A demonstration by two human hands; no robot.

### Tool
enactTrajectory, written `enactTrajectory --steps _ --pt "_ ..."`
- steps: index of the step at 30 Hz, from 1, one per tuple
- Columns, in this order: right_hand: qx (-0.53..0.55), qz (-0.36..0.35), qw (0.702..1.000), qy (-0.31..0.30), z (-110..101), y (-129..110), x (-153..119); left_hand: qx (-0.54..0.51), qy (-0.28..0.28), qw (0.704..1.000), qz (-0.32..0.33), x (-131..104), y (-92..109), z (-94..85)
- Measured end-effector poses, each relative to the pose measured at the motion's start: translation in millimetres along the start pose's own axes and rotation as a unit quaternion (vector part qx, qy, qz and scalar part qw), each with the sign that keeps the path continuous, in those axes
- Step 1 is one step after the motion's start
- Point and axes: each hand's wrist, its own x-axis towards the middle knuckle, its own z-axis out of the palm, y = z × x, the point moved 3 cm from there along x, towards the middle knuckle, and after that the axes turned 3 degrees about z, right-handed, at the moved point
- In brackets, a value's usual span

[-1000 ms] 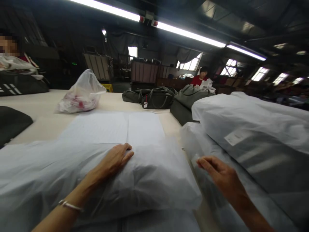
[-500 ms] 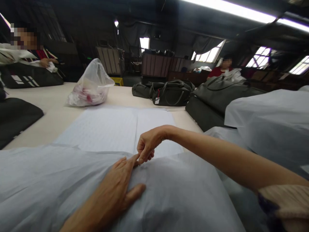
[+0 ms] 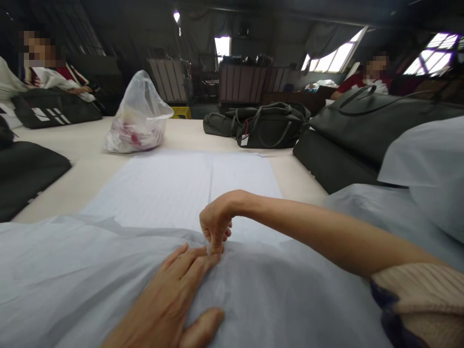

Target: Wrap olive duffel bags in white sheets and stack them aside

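Since the right hand (image 3: 216, 223), fingers pinched, hold unclear, joined the flat, open left hand (image 3: 170, 290), both work pale-grey plastic sheeting (image 3: 286, 295).

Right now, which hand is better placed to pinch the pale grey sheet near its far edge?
Probably the right hand: it is curled, fingers pointing down near that edge. The left hand lies palm down on the pale grey sheet, thumb apart.

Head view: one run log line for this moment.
left hand: spread on grey sheeting | right hand: bent down, meeting left hand | beyond: white sheet, plastic bag
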Motion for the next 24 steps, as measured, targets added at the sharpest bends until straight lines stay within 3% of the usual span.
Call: enactTrajectory --steps 3,8,13,15,17,20,22,24 --pt "-0.021 0.025 0.999 0.043 -5.4 11.8 -2.6 0.026 -0.001 0.999 0.047 3.9 4.4 -4.3" --pt "0.051 0.033 0.983 0.172 -10.5 47.4 -16.6 0.013 -0.007 0.999 0.041 7.0 7.8 -9.1" --pt "0.14 -0.023 0.982 0.127 12.0 52.6 -7.0 -0.042 -0.049 0.998 -0.016 7.0 3.0 -2.9" --pt "0.134 0.013 0.968 0.21 9.1 59.3 -14.2 -0.059 -0.055 0.996 -0.024 8.1 0.3 -0.8" --pt "0.125 0.069 0.917 0.372 1.2 68.6 -45.8 -0.072 -0.064 0.995 -0.027 10.4 -1.7 -0.4" --pt "0.155 0.075 0.784 0.597 14.6 69.0 -130.7 -0.089 -0.096 0.99 -0.048 15.9 -3.7 -1.5" --pt "0.209 0.007 0.688 0.695 52.0 53.0 -189.4 -0.096 -0.122 0.986 -0.061 20.5 -4.4 -1.4" --pt "0.264 -0.027 0.605 0.751 111.1 27.3 -231.7 -0.101 -0.135 0.984 -0.058 25.3 -4.2 -0.8"
